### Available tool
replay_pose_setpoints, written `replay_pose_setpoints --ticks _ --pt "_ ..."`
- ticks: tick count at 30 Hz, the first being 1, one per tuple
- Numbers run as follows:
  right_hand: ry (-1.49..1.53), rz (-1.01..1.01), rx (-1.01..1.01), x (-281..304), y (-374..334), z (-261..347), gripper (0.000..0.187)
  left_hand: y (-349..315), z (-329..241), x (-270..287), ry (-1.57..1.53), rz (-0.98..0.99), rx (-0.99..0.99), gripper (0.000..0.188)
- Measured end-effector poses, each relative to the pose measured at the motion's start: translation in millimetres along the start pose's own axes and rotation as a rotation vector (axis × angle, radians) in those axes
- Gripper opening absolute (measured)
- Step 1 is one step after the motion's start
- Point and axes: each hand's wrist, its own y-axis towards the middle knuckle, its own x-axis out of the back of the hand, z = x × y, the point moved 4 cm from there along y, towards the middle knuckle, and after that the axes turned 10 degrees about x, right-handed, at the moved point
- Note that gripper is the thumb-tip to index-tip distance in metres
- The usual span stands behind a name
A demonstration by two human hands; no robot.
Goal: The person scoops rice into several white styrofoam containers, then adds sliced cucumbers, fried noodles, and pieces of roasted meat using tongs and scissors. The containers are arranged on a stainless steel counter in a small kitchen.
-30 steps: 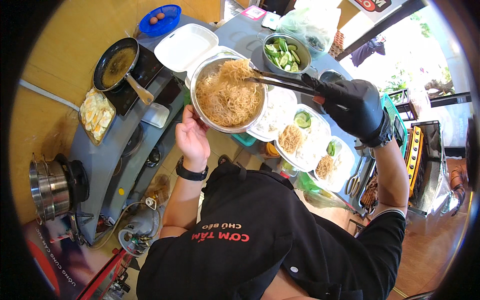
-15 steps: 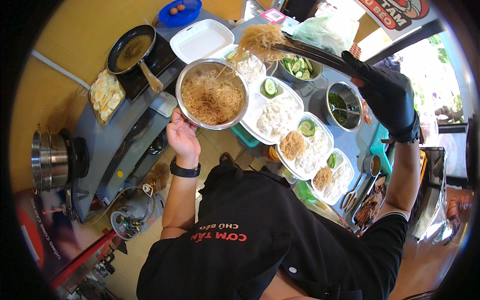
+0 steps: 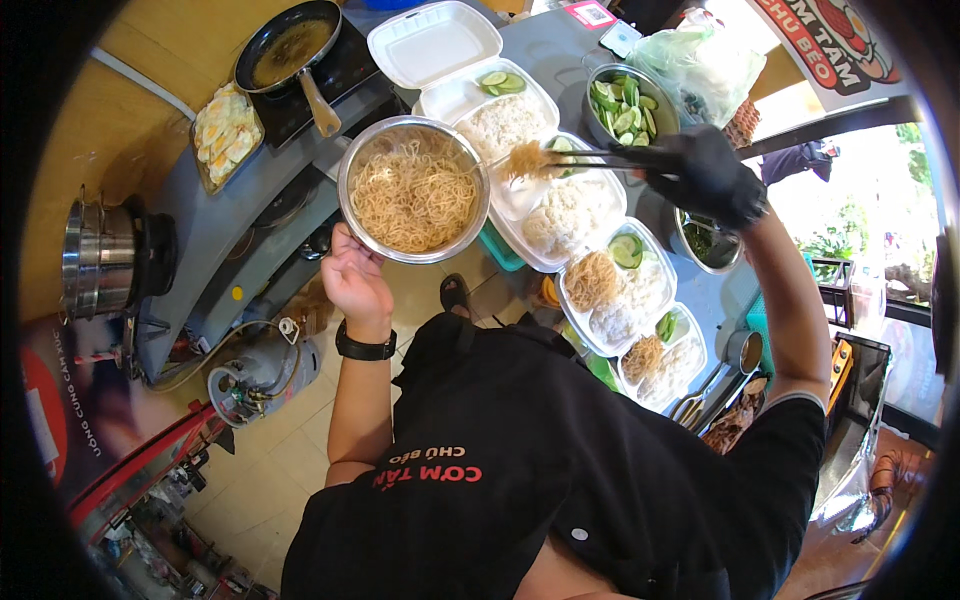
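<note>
My bare left hand grips the rim of a steel bowl from below. Inside the bowl lies a heap of thin tan noodle-like strands. In a black glove, my right hand is closed round dark tongs. A clump of strands hangs in the tongs' tips, over an open foam box with white rice. Nearer me, two more boxes hold rice, cucumber and a mound of strands. The box farther off has rice and cucumber slices.
A bowl of cut cucumber stands beyond the boxes, and a steel pot with green herbs is partly behind my right forearm. On the left are a frying pan, a tray of fried eggs and a gas cylinder.
The tongs with the clump have come down and nearer, from above the cucumber bowl to over a foam box. The clump looks smaller. The steel bowl has shifted slightly left.
</note>
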Motion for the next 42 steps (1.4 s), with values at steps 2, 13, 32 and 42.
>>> replay_pose_setpoints --ticks 2,13,32,42 --pt "-0.109 0.227 -0.007 -36 20 -4 0.028 -5 -2 -8 0.020 -0.032 0.002 0.033" --pt "-0.072 0.185 -0.068 -1 40 -2 0.032 -6 5 -13 -0.005 0.046 -0.009 0.046" --pt "-0.120 -0.051 -0.094 43 16 33 0.026 -6 21 -79 0.099 0.235 0.039 0.026" --pt "-0.202 -0.155 -0.099 127 -13 44 0.029 22 31 -58 0.105 0.161 0.076 0.031"
